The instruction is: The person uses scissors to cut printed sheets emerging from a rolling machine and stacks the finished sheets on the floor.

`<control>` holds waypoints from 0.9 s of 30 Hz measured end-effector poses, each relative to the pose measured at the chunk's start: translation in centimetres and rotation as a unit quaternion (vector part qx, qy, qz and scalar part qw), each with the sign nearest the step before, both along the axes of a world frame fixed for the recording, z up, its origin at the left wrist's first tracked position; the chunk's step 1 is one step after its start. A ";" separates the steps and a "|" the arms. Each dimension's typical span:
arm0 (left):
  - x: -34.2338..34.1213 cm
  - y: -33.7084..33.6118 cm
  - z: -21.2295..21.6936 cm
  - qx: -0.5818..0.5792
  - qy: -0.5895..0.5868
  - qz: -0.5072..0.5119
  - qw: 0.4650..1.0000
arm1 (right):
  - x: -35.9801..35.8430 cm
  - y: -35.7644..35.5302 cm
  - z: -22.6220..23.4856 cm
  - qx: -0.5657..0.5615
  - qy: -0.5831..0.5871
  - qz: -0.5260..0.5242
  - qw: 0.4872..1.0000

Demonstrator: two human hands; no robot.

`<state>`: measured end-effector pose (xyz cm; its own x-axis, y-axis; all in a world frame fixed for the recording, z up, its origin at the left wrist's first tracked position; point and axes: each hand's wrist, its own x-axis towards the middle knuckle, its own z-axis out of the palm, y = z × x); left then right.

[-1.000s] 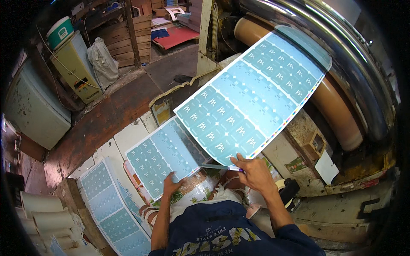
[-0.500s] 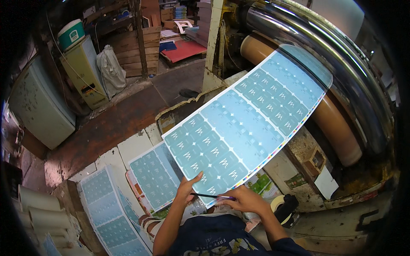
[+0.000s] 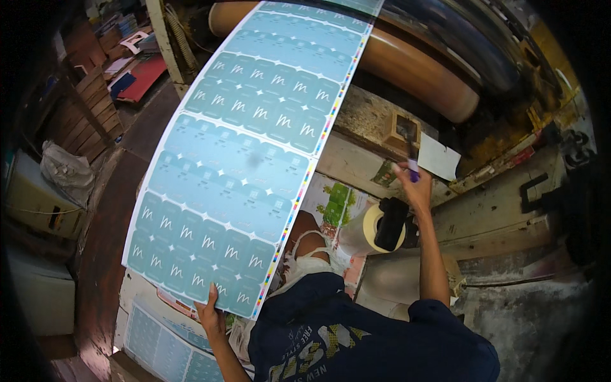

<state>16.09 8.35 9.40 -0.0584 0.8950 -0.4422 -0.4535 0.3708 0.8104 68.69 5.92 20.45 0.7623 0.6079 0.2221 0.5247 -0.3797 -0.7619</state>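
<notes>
- Printed sheet (image 3: pixel 248 159): a long teal sheet of repeated label panels with a colour-bar strip down its right edge. It runs from the brown roller (image 3: pixel 407 63) at the top of the view down to the person's lap, held clear of the worktop (image 3: pixel 496 210).
- Left hand (image 3: pixel 211 313): pinches the sheet's lower edge, thumb on the printed face, the other fingers hidden behind. Closed on the sheet.
- Right hand (image 3: pixel 417 184): raised off the sheet, fingers closed round a small dark tool with a purple part (image 3: pixel 412 164); its kind cannot be told.
- Handling judgement: the sheet looks thin, light and flexible. It bows along its length and appears to carry its own weight from one edge grip, so it would likely crease or fold if gripped mid-panel or allowed to sag.
- Surface looks smooth, possibly coated; probably prone to smudging and slipping.
- Best hold, in my judgement: the unprinted margins at the bottom edge or corners, ideally both.
- Nearby: a tape roll (image 3: pixel 382 226) and more printed sheets (image 3: pixel 162 340) lower left.
</notes>
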 end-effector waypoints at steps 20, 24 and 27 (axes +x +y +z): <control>-11.5 -4.2 -3.2 -0.053 0.020 -0.013 0.998 | 4.5 -7.4 -10.8 -0.003 0.058 -0.214 0.975; -15.1 -6.0 -4.3 -0.051 0.028 0.005 0.998 | 1.3 -4.9 -8.1 -0.017 0.103 -0.199 0.974; -16.4 -6.5 -3.6 -0.073 0.048 0.001 0.996 | 0.9 -5.0 -7.9 0.010 0.133 -0.224 0.965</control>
<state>-0.36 1.89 5.79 -0.1093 0.8212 -0.5601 -0.3771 0.4871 0.7877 69.56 0.88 12.52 0.9793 0.2019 -0.0106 0.0954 -0.5075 -0.8564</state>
